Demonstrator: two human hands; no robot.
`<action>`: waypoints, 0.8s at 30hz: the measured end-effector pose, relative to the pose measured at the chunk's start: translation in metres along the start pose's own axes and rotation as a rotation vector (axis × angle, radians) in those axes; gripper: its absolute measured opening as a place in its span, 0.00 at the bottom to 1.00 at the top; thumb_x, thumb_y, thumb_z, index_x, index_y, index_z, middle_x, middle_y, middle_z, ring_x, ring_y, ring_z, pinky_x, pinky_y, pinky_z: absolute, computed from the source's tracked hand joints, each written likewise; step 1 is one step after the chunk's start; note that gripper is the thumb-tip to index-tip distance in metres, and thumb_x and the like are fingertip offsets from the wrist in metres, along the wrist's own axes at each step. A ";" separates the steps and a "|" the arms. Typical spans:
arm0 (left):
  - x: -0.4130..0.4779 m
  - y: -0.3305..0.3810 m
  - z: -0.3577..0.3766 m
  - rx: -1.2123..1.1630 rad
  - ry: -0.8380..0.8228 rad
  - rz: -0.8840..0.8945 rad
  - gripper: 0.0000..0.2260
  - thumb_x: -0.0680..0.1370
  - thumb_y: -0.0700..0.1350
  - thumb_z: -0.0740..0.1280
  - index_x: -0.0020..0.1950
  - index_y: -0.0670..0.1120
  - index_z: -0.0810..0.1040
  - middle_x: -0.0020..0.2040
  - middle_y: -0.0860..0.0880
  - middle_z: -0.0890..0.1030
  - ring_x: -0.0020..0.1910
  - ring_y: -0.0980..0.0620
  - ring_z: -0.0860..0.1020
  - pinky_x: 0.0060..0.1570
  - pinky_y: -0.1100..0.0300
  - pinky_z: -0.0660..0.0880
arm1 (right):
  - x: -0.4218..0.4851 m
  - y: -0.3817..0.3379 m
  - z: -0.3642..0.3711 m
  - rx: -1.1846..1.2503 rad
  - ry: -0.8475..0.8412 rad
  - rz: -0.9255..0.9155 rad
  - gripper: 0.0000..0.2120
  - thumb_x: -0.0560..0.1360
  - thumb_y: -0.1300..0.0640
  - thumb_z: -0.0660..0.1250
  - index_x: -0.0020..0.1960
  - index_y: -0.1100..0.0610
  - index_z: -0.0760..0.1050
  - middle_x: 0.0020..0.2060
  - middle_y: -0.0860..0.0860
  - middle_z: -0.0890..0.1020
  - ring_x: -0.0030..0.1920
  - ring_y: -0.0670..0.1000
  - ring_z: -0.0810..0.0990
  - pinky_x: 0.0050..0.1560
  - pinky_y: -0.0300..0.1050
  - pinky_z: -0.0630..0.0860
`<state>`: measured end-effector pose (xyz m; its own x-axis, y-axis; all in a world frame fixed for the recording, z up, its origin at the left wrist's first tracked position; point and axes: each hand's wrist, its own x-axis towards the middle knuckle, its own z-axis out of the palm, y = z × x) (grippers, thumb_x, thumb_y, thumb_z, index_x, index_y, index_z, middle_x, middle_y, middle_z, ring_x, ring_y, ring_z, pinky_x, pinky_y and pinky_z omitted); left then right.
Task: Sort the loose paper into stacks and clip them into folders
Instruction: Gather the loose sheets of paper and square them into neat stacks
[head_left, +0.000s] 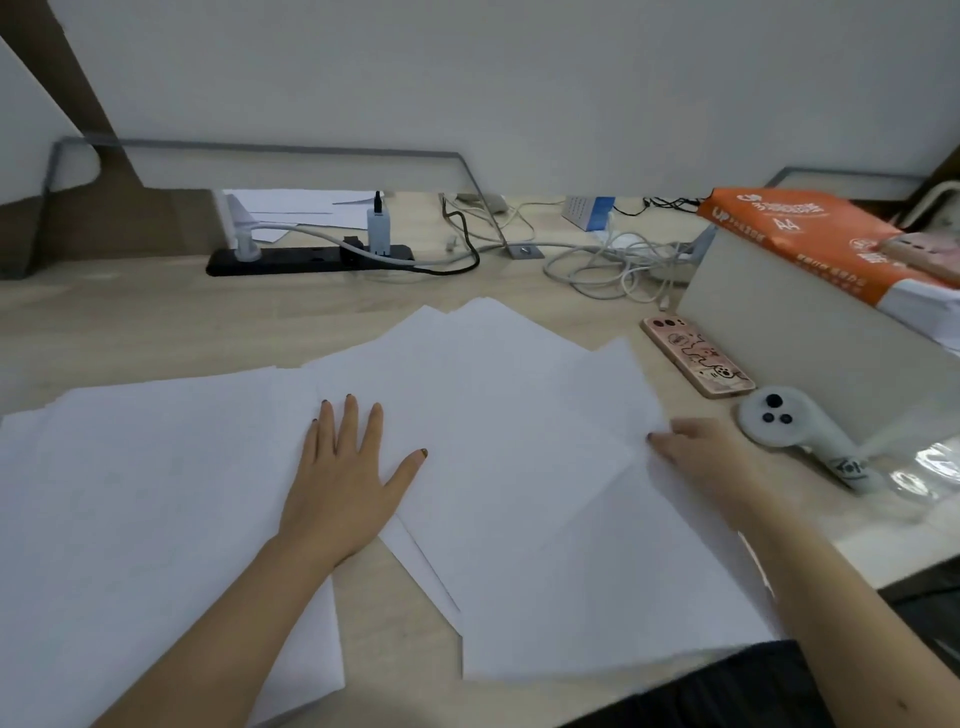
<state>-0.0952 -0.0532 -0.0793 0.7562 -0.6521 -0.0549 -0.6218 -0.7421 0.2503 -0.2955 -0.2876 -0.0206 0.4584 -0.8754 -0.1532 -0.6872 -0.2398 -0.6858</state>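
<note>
Loose white sheets of paper (498, 415) lay fanned across the middle of the pale wooden bench (130, 322), overlapping one another at odd angles, with a squarer pile of paper (145, 493) just beside them on the left. The left hand (343, 483) rested flat on the sheets where the two groups met, its fingers (350, 421) spread wide and holding nothing. The right hand (696, 452) lay at the right edge of the fanned sheets, its fingers curled low against the paper's edge; whether they pinched a sheet could not be told. Just to the right of that hand a white controller (795, 431) lay on the bench, and behind it a phone in a pink case (696, 356) lay face down. An orange pack of paper (810, 234) sat on a grey box (789, 332) at the far right. Farther back stood a black power strip (306, 260) and a tangle of white cables (613, 260).
</note>
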 end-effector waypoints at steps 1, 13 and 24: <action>0.001 -0.001 0.000 -0.002 -0.002 0.001 0.35 0.77 0.66 0.43 0.77 0.49 0.37 0.77 0.47 0.35 0.75 0.47 0.34 0.74 0.54 0.35 | 0.005 -0.002 -0.009 -0.033 0.125 -0.073 0.16 0.74 0.62 0.62 0.28 0.58 0.65 0.25 0.52 0.67 0.31 0.52 0.67 0.31 0.43 0.59; -0.001 -0.001 0.002 0.016 0.020 0.016 0.39 0.72 0.71 0.36 0.77 0.49 0.39 0.77 0.46 0.37 0.76 0.47 0.36 0.74 0.54 0.37 | -0.012 -0.134 -0.075 0.774 0.318 -0.816 0.09 0.77 0.54 0.61 0.38 0.51 0.72 0.34 0.46 0.72 0.37 0.45 0.69 0.37 0.39 0.66; 0.002 -0.003 0.000 -0.096 0.062 0.030 0.44 0.68 0.72 0.29 0.77 0.48 0.42 0.78 0.48 0.40 0.77 0.49 0.39 0.74 0.57 0.38 | 0.033 -0.108 0.029 0.252 -0.090 -0.354 0.12 0.79 0.57 0.58 0.37 0.57 0.71 0.33 0.53 0.74 0.36 0.50 0.72 0.36 0.42 0.64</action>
<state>-0.0913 -0.0523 -0.0805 0.7507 -0.6605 0.0127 -0.6239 -0.7025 0.3424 -0.1902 -0.2783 0.0279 0.6958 -0.7149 0.0688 -0.3252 -0.3990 -0.8573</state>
